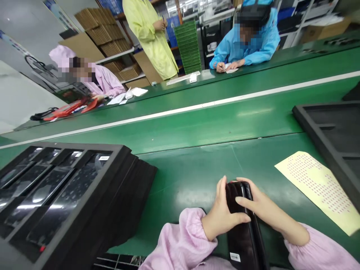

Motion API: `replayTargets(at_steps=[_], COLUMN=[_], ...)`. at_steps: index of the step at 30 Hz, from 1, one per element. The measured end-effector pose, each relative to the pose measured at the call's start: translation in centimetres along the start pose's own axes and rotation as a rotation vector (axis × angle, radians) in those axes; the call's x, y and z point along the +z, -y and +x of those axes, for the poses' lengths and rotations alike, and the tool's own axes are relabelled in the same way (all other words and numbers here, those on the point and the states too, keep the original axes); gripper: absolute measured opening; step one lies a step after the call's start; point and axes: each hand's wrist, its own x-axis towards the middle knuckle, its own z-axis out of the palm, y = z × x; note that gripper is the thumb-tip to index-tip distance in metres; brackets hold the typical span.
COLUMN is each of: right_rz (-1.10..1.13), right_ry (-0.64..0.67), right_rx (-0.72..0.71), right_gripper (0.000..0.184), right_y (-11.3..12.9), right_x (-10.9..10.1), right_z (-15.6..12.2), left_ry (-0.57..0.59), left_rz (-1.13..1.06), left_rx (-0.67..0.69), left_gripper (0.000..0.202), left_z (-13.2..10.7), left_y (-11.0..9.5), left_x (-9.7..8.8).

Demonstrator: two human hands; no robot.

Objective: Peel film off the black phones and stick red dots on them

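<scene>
A long black glossy panel [244,236], like a phone screen, lies lengthwise in front of me over the green bench [197,176]. My left hand [221,215] grips its left edge near the far end, thumb laid across its face. My right hand [260,206] holds the right side, fingers resting on the top end. Both sleeves are pink. A small white label shows near the panel's near end.
A stack of black trays [120,195] holding several dark panels stands at my left. Another black tray [332,138] sits at the right, beside a yellow dotted sheet [317,183]. Beyond the belt with a white stripe [197,107], three people work at the far bench.
</scene>
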Motion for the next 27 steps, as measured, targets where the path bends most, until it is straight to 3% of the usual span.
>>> replayTargets(at_steps=[2, 5, 6, 8, 10, 14, 17, 19, 21, 24, 27], right_rz=[0.048, 0.156, 0.201, 0.279, 0.237, -0.155, -0.307, -0.313, -0.318, -0.436, -0.609], right_ry=[-0.132, -0.184, -0.197, -0.215, -0.195, -0.168, -0.047, 0.003, -0.048, -0.169, -0.022], right_rx=[0.029, -0.044, -0.091, -0.183, -0.293, -0.506, -0.530, -0.539, -0.593, -0.813, -0.946], right_gripper=[0.058, 0.056, 0.055, 0.051, 0.047, 0.043, 0.027, 0.018, 0.018, 0.020, 0.027], right_y=[0.1, 1.1, 1.6, 2.8, 4.0, 5.5, 5.7, 5.5, 4.9, 3.7, 2.5], right_x=[0.4, 0.9, 0.9, 0.8, 0.1, -2.2, -3.0, -2.9, -2.4, -2.0, -1.8], right_z=[0.0, -0.1, -0.2, -0.2, -0.1, 0.7, 1.2, 1.5, 1.4, 0.6, -1.5], left_ry=[-0.083, -0.214, -0.176, 0.006, 0.126, 0.053, 0.088, 0.143, 0.178, 0.175, 0.167], left_rz=[-0.019, -0.223, -0.348, -0.594, -0.726, -0.691, -0.558, -0.470, -0.424, -0.450, -0.576], left_rx=[0.017, 0.096, 0.087, -0.008, -0.095, -0.121, -0.267, -0.360, -0.416, -0.424, -0.399], left_gripper=[0.124, 0.113, 0.106, 0.087, 0.065, 0.041, 0.033, 0.030, 0.029, 0.030, 0.031], left_z=[0.1, 0.4, 0.5, 0.5, 0.4, -0.1, -0.5, -0.5, -0.4, -0.2, -0.4], left_y=[-0.6, -2.3, -2.9, -4.0, -4.8, -5.4, -5.5, -5.6, -5.7, -5.8, -6.2], left_x=[0.0, -0.4, -0.5, -0.5, -0.3, 0.3, 0.3, 0.1, -0.2, -0.6, -1.1])
